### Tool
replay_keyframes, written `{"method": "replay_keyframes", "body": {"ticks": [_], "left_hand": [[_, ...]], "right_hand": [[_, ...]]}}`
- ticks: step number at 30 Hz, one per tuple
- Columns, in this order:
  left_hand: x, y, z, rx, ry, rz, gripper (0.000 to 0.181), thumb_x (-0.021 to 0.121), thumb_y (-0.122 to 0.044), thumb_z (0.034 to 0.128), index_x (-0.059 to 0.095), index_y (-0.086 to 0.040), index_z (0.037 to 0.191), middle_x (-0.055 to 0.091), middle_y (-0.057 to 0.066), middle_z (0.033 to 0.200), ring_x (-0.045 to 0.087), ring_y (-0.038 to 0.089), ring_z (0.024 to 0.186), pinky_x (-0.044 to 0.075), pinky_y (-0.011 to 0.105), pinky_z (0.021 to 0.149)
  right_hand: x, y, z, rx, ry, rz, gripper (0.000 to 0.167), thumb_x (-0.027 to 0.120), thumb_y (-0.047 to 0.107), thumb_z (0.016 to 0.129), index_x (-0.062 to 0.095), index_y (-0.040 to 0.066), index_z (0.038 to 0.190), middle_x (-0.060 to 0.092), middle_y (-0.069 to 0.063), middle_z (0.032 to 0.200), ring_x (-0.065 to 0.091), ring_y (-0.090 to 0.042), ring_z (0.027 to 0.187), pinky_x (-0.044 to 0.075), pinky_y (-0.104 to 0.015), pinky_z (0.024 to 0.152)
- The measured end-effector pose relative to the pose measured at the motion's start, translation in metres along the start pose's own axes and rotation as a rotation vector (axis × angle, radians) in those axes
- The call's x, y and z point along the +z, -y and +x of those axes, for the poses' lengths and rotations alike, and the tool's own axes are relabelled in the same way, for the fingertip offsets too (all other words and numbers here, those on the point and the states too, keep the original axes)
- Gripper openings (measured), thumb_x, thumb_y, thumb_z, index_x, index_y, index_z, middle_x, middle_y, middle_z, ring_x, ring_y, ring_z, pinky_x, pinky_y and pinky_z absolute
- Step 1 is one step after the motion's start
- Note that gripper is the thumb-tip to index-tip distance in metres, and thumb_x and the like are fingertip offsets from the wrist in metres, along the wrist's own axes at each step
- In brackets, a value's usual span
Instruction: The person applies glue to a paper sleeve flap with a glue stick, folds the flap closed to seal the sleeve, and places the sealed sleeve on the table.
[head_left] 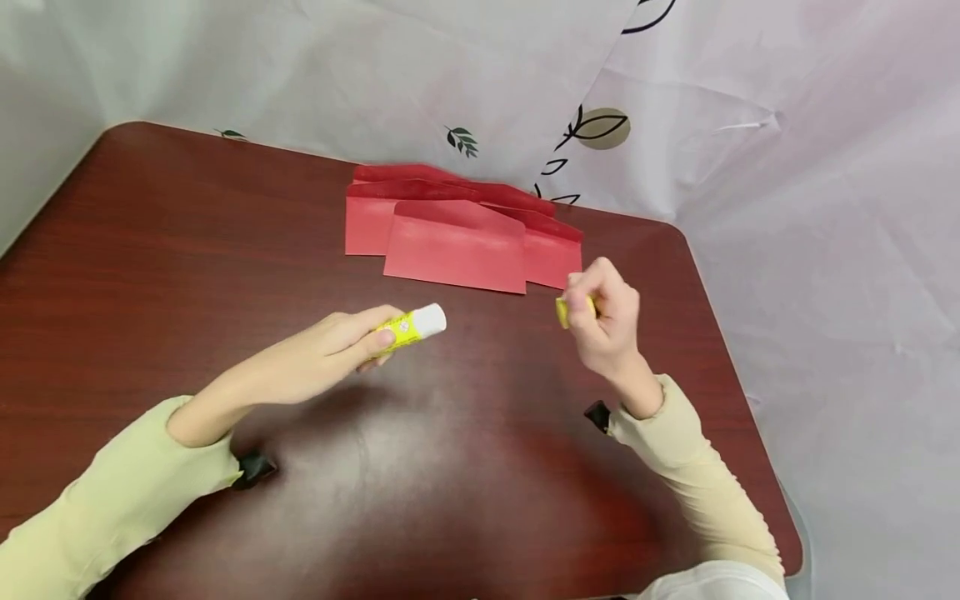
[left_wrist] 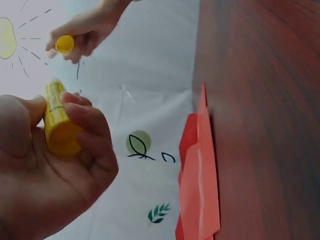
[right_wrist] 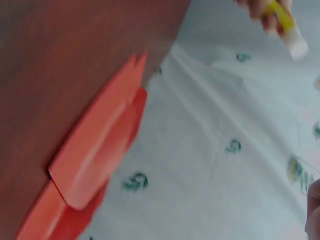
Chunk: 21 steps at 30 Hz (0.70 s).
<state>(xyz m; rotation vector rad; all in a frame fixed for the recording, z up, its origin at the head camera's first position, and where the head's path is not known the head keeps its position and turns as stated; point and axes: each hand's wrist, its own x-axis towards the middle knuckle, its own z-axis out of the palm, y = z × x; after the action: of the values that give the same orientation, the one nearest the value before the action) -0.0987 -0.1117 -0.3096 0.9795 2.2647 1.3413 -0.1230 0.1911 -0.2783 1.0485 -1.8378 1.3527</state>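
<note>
My left hand [head_left: 322, 354] grips a yellow glue stick [head_left: 405, 331] whose white end points to the right. In the left wrist view its yellow base [left_wrist: 63, 135] faces the camera between thumb and curled fingers. To the right, my right hand [head_left: 611, 317] pinches a yellow cap [head_left: 562, 312], held apart from the glue stick. Both hands are raised over the table. Beyond them lie several red envelopes [head_left: 457, 250], overlapping, with their flaps raised at the back. The right wrist view shows only an edge of the right hand [right_wrist: 313, 212].
The dark red-brown table [head_left: 187, 275] has rounded back corners. A pale patterned sheet [head_left: 337, 75] hangs behind it and along the right side. Small black pieces [head_left: 255, 469] show at both sleeve cuffs.
</note>
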Motion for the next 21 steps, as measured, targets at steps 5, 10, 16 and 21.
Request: {"method": "replay_keyframes", "body": {"ticks": [5, 10, 16, 21], "left_hand": [[0.001, -0.003, 0.007, 0.006, -0.125, 0.032, 0.016, 0.047, -0.024, 0.1017, 0.054, -0.021, 0.116, 0.061, -0.006, 0.09, 0.054, 0.009, 0.086, 0.042, 0.025, 0.075], [-0.002, -0.008, 0.01, -0.01, -0.203, 0.015, 0.022, 0.053, -0.023, 0.0993, 0.055, -0.023, 0.121, 0.063, -0.007, 0.096, 0.055, 0.011, 0.085, 0.044, 0.025, 0.074], [-0.001, -0.008, 0.019, -0.011, -0.267, 0.023, 0.026, 0.063, -0.021, 0.0935, 0.059, -0.017, 0.119, 0.063, -0.001, 0.094, 0.058, 0.013, 0.08, 0.05, 0.021, 0.073], [0.003, -0.004, 0.027, -0.058, -0.315, -0.011, 0.029, 0.068, -0.023, 0.09, 0.061, -0.012, 0.116, 0.065, 0.002, 0.095, 0.06, 0.015, 0.085, 0.051, 0.018, 0.078]], "right_hand": [[0.001, 0.0, -0.005, 0.106, 0.165, -0.031, 0.049, 0.051, 0.035, 0.098, 0.041, -0.012, 0.09, 0.047, -0.007, 0.059, 0.042, -0.006, 0.054, 0.035, -0.017, 0.05], [0.001, 0.001, -0.008, 0.155, 0.212, -0.021, 0.052, 0.055, 0.037, 0.095, 0.04, -0.012, 0.095, 0.052, -0.018, 0.082, 0.051, -0.007, 0.072, 0.044, -0.016, 0.063], [-0.001, -0.001, -0.01, 0.188, 0.197, -0.074, 0.05, 0.063, 0.034, 0.091, 0.046, -0.012, 0.1, 0.053, -0.023, 0.097, 0.053, -0.009, 0.087, 0.047, -0.017, 0.073], [-0.003, -0.002, -0.01, 0.234, 0.19, -0.086, 0.032, 0.074, 0.003, 0.08, 0.052, -0.009, 0.1, 0.057, -0.019, 0.098, 0.056, -0.011, 0.088, 0.051, -0.019, 0.075]]}}
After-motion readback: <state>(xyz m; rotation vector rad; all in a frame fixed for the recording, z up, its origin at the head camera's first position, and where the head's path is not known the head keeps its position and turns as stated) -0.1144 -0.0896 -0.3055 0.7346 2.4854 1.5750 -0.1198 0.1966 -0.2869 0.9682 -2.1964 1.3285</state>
